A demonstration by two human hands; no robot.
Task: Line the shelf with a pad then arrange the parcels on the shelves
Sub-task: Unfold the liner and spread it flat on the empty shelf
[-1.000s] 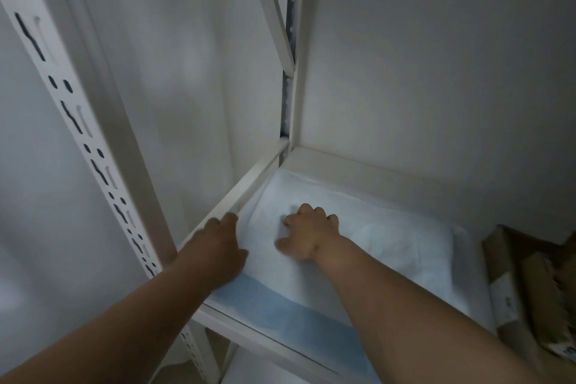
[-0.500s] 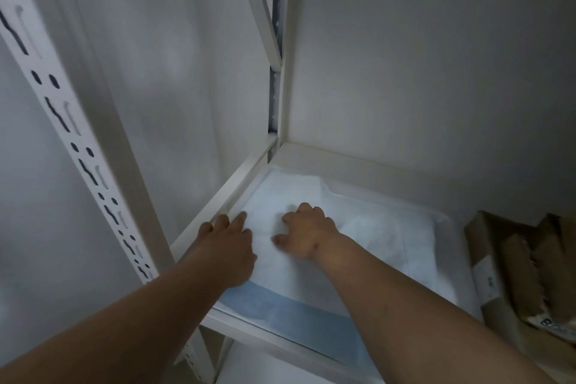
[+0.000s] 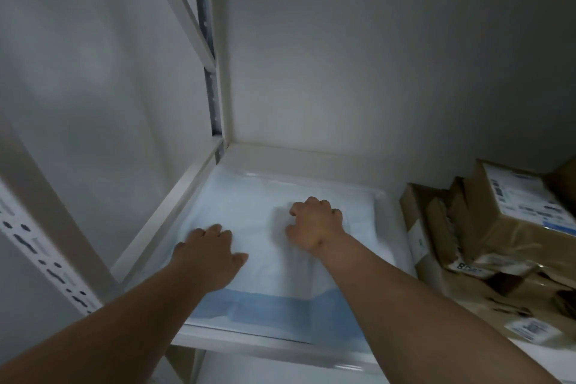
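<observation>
White pad [image 3: 274, 262] with blue front band lies flat on the shelf [image 3: 299, 154], filling its left part up to the left rail, blue band along the front edge. Left hand [image 3: 207, 254] palm-down on the pad near the left edge, fingers extended, flat, gripping nothing. Right hand [image 3: 314, 227] rests mid-pad with fingers curled under, knuckles up; can't tell if it pinches the fabric. Brown paper-wrapped parcels [image 3: 486, 237] with printed labels are stacked at the shelf's right side, just beside the pad's right edge.

pad [image 3: 280, 212] white, blue band (front) | parcels [image 3: 486, 227] brown | shelf [image 3: 280, 153] cream
</observation>
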